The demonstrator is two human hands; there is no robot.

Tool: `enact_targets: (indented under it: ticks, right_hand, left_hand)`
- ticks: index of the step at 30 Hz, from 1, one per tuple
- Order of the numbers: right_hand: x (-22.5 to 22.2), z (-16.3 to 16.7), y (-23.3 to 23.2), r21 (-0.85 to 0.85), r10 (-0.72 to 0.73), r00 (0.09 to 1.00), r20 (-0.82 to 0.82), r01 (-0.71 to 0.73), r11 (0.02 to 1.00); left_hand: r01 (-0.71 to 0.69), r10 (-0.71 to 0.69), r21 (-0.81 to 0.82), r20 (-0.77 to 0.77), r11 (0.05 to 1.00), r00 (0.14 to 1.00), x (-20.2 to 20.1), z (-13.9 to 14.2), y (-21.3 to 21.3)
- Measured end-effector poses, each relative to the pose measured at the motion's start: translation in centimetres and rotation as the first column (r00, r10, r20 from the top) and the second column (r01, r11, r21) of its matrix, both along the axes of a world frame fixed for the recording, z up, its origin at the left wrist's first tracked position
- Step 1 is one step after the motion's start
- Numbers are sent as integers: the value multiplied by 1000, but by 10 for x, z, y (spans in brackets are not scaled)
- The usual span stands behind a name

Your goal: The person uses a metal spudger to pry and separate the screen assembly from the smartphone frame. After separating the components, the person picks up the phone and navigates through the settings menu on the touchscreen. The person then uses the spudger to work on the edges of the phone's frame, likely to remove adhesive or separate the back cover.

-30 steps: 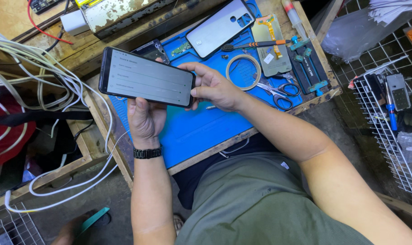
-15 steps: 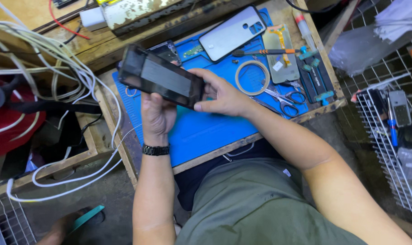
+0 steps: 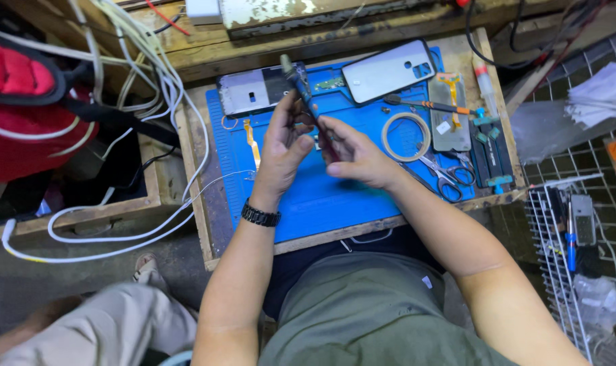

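Both hands grip a thin dark smartphone (image 3: 301,85) edge-on above the blue silicone mat (image 3: 321,196): left hand (image 3: 284,146) closed around it, right hand (image 3: 352,152) pinching at 3 o'clock. Inspection step; turning demands firm grip.

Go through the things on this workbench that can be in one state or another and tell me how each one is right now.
Phone: held edge-up above the mat between both hands.
Left hand: gripping the phone's near end.
Right hand: fingers pinched on the phone's edge.
Phone frame: lying flat, opened, insides showing.
Back cover: detached, lying flat on the blue mat.
Scissors: lying flat, blades shut.
Screwdriver: lying unused.
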State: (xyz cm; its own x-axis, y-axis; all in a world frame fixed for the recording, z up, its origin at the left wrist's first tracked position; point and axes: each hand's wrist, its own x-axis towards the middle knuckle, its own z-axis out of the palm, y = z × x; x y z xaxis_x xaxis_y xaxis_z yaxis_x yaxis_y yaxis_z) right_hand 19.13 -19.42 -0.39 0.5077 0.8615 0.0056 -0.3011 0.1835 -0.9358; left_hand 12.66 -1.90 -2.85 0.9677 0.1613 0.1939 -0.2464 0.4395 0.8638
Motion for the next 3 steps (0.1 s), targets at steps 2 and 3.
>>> enact_targets:
  ticks: [2, 3]
  right_hand:
    - [2, 3, -4, 88, 76, 991, -113, -66, 994]
    - [3, 4, -5, 133, 114, 982, -151, -94, 987]
  left_hand:
    - [-44, 45, 78, -16, 996, 999, 2, 3, -1]
    - [-39, 41, 68, -26, 997, 999, 2, 3, -1]
